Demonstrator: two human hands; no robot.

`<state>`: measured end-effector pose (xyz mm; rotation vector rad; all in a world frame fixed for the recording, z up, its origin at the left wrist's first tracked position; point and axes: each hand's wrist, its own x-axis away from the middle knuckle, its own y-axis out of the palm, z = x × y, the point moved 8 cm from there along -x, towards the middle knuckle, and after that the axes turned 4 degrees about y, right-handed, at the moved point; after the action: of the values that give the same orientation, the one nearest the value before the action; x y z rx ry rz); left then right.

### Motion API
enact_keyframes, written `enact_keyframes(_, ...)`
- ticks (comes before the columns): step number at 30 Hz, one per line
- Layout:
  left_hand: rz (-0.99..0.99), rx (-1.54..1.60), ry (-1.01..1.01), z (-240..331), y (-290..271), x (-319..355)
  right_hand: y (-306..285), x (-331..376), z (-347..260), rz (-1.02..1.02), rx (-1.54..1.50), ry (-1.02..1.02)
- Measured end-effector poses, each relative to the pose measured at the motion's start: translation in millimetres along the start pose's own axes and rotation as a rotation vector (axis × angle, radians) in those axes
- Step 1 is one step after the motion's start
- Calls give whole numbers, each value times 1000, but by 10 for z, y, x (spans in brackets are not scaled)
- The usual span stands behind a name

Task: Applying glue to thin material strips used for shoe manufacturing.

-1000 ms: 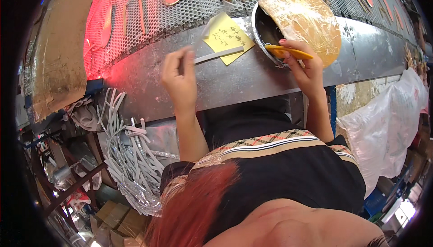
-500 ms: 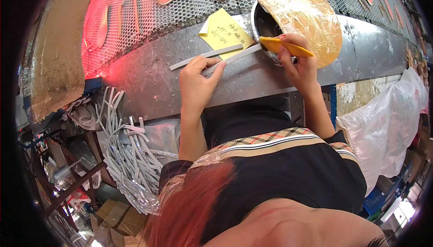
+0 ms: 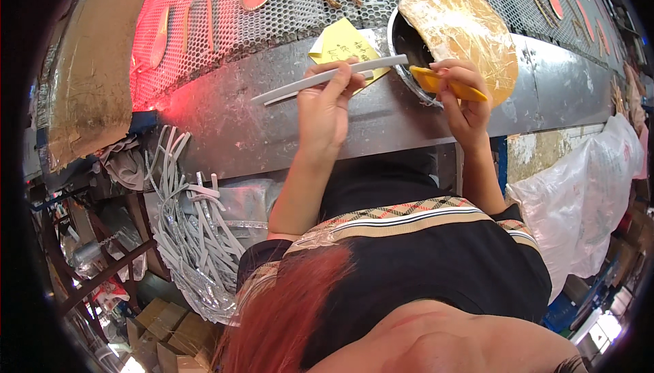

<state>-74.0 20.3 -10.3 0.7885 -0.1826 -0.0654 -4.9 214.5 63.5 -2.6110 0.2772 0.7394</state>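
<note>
My left hand point(image 3: 325, 107) is closed around the middle of a long pale grey strip point(image 3: 378, 63), raised at a slant over the bench. The strip's right end comes close to a yellow spreader point(image 3: 463, 91), which my right hand point(image 3: 465, 111) pinches between thumb and fingers. Beneath the held strip lies a second grey strip point(image 3: 286, 97), partly hidden by my left hand. A round pot point(image 3: 394, 39) with a dark inside stands beside the spreader. Resting over the pot is a tan disc point(image 3: 470, 39) wrapped in clear film. A yellow note point(image 3: 344, 39) lies left of the pot.
Behind the metal bench point(image 3: 225, 131) runs a mesh conveyor point(image 3: 300, 12) carrying red sole-shaped pieces and thin strips, red-lit at left. A tangle of silvery strips point(image 3: 197, 237) hangs at the lower left. A white plastic sack point(image 3: 572, 203) stands at right; cardboard point(image 3: 95, 66) rises at left.
My left hand has moved right and lifted the strip off the bench, now gripping it near its middle. The spreader in my right hand has shifted a little right and nearer to me.
</note>
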Motion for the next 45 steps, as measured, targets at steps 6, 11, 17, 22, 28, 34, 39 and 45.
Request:
enact_keyframes(6,10,-190,-7,-261,-84,-19,-90,94,14,285,-104,24)
enact_keyframes(11,10,-225,9,-266,-138,-30,128,31,11,126,43,-26)
enact_keyframes(17,-20,-202,-77,-112,-125,-168,-36,65,114,221,146,33)
enact_keyframes(22,38,-30,385,1011,-425,-941,9,164,201,220,-40,133)
enact_keyframes(28,121,-847,586,1334,-407,-742,-56,240,261,274,-78,159)
enact_keyframes(34,-486,-1853,824,296,-71,25,86,127,80,58,202,7)
enact_keyframes(39,-441,-1721,772,388,-160,31,72,140,96,38,211,38)
enact_keyframes(45,-208,-1226,322,363,-22,63,-33,240,163,238,-22,97)
